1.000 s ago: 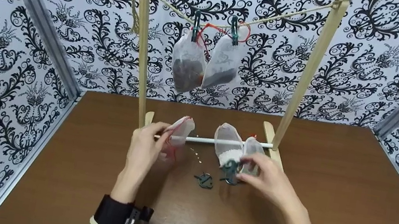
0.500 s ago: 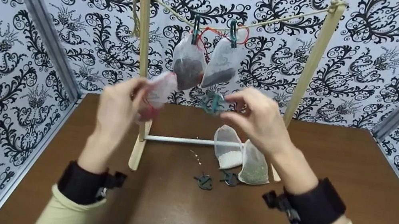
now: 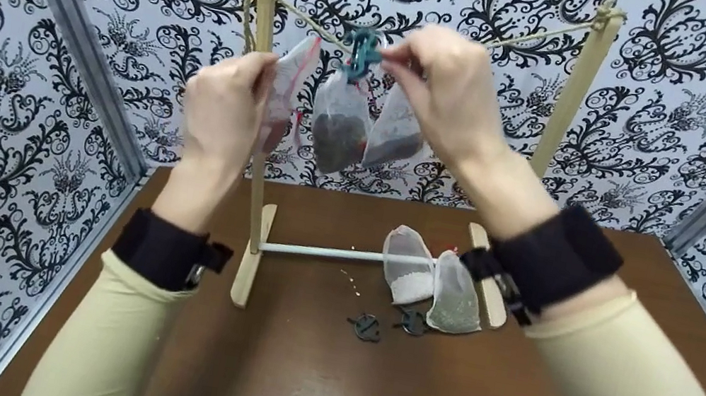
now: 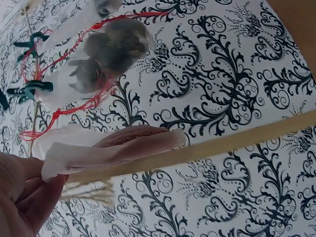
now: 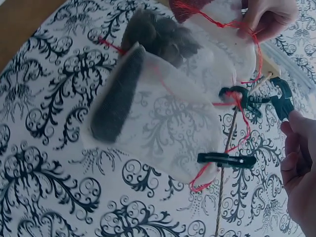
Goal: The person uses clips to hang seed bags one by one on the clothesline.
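Observation:
My left hand [image 3: 225,105] pinches the top of a white mesh drawstring bag [image 4: 113,153] with reddish contents, just below the rope near the left post. Between thumb and fingertips, my right hand [image 3: 446,88] holds a dark green clip [image 5: 282,98] close to the rope [image 5: 222,192]. Two more mesh bags hang there: one with dark lumpy pieces [image 3: 340,131] and one with dark fine filling [image 5: 118,98]. Green clips [image 5: 227,160] fasten them to the rope. In the head view, the right hand partly covers the hanging bags' tops.
The rope spans two wooden posts [image 3: 567,97], joined low by a white rod [image 3: 322,251]. On the brown table [image 3: 295,375] lie a bag with white grains [image 3: 412,287], a bag with green filling [image 3: 455,305], and two green clips [image 3: 366,327]. Small pale crumbs are scattered nearby.
Both hands have risen from the table to the rope, the left bringing the reddish bag and the right bringing a green clip. The hanging bags stay clipped.

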`<state>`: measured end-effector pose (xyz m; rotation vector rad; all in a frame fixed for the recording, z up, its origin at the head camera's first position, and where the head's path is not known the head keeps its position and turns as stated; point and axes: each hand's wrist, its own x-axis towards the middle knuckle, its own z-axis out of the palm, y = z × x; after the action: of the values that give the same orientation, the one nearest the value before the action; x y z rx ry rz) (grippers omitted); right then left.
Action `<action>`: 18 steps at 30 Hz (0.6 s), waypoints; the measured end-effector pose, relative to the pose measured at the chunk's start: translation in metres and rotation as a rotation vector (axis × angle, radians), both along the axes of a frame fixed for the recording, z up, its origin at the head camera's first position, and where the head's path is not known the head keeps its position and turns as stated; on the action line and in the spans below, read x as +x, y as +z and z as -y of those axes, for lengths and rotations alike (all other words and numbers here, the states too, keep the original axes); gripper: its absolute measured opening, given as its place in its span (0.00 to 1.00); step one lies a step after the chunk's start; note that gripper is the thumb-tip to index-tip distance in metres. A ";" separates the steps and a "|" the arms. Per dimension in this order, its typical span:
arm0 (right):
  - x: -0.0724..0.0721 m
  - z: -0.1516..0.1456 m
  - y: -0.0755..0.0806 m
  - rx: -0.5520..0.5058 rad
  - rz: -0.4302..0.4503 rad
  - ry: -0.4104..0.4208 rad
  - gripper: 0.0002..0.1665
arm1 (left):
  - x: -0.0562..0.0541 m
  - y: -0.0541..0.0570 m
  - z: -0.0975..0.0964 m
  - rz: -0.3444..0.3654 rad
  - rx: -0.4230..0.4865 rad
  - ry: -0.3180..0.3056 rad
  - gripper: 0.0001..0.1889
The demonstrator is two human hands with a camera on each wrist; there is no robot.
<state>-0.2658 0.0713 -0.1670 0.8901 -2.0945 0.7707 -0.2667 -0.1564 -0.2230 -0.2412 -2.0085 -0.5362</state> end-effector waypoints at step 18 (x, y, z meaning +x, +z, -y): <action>-0.023 0.038 0.022 0.362 -0.178 -0.179 0.15 | -0.023 0.010 -0.022 -0.043 -0.056 0.022 0.08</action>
<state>-0.2888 0.0334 -0.1447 0.9055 -2.1508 0.2116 -0.2901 -0.1343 -0.2127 -0.2627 -1.9840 -0.4573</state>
